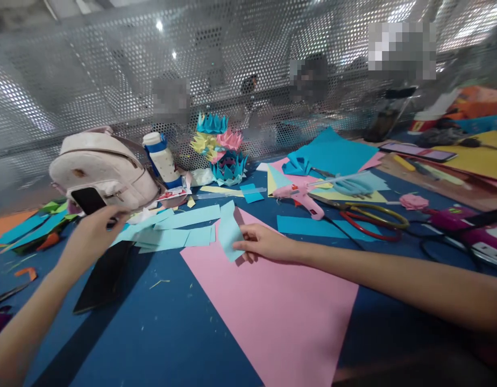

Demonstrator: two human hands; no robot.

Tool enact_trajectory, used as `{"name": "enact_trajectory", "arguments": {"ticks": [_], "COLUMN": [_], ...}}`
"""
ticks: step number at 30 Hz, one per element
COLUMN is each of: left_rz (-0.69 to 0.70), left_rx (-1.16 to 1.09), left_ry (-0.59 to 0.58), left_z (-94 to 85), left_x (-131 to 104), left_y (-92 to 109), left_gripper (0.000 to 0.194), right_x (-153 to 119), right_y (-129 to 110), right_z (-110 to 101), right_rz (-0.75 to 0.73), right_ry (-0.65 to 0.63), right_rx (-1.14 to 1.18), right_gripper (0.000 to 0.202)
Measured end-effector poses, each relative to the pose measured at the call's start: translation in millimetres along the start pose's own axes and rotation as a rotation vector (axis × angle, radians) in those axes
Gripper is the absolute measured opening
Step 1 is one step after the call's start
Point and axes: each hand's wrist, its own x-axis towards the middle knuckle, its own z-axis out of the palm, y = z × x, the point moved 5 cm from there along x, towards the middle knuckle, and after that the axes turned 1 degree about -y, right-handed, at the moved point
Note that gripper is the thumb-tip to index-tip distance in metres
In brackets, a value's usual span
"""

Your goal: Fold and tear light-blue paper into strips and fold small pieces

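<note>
Strip of pale blue paper [229,234], pinched between thumb and fingers of your right hand [250,244]; grip closed on it, the strip bent and held over the far end of the pink sheet [281,306], which serves as landmark. Your left hand [113,217] is well to the left of the pink sheet, fingers curled, above the near end of the loose pale strips [171,238]; whether it grasps anything cannot be told. Those strips lie overlapping and fanned, reaching the sheet's far left edge. Left of the sheet, on the blue table [163,333], a black flat slab [103,277] lies below your left hand. Farther out on that side: a pale backpack [103,166], and to its right a white bottle [163,161] with blue trim, upright. Beyond the sheet's far end, a small medium-blue paper piece [252,193] lies flat; behind it, spiky folded paper shapes [228,167] in blue, yellow and pink are piled up. To the far right of the sheet, a pink glue gun [299,194] lies on its side, a longer blue strip [329,228] nearer than it. Right of these, scissors with red and yellow handles [373,217], then a pink paper rose [413,202]. Past the glue gun, larger blue sheets [333,153] are spread over pink and yellow ones.
</note>
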Motion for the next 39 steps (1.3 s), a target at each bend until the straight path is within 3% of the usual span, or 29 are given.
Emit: {"name": "enact_trajectory", "arguments": {"ticks": [1, 2, 6, 8, 10, 14, 21, 23, 27, 30, 34, 39], "left_rz": [0.049, 0.041, -0.349, -0.435, -0.387, -0.270, -0.100, -0.086, -0.050, -0.040, -0.036, -0.037], "left_rx": [0.024, -0.032, -0.656, -0.805, -0.840, -0.889, -0.740, -0.700, -0.669, -0.675, -0.723, -0.775], "left_ry": [-0.021, -0.117, -0.739, -0.782, -0.723, -0.547, -0.230, -0.186, -0.091, -0.040, -0.020, -0.025], "left_z": [18.0, 41.0, 143.5, 171.4, 183.1, 174.9, 130.1, 123.5, 115.9, 113.2, 111.4, 112.9], "left_x": [-5, -12, -51, -57, -51, -25, -9, -9, -10, -11, -11, -12], "left_y": [17, 30, 65, 74, 78, 81, 89, 89, 86, 85, 83, 82], "left_gripper": [0.019, 0.022, 0.048, 0.044, 0.037, 0.036, 0.052, 0.054, 0.054, 0.056, 0.054, 0.051], "right_x": [0, -1, -8, -14, -21, -30, -33, -30, -20, -18, -16, -11], "right_y": [-1, -2, -7, -11, -14, -15, -7, -11, -25, -32, -32, -26], "right_z": [1, 2, 9, 16, 23, 31, 35, 34, 16, 6, 1, -3], "right_rz": [-0.006, -0.012, 0.013, 0.040, 0.071, 0.130, 0.215, 0.159, -0.088, -0.214, -0.303, -0.296], "right_ry": [-0.039, -0.073, -0.181, -0.245, -0.308, -0.405, -0.605, -0.537, -0.182, -0.041, 0.045, 0.124], "right_rx": [0.011, 0.022, 0.071, 0.076, 0.080, 0.144, 0.255, 0.279, 0.320, 0.255, 0.115, -0.047], "right_gripper": [0.035, 0.036, 0.037, 0.036, 0.034, 0.032, 0.036, 0.037, 0.064, 0.063, 0.045, 0.011]}}
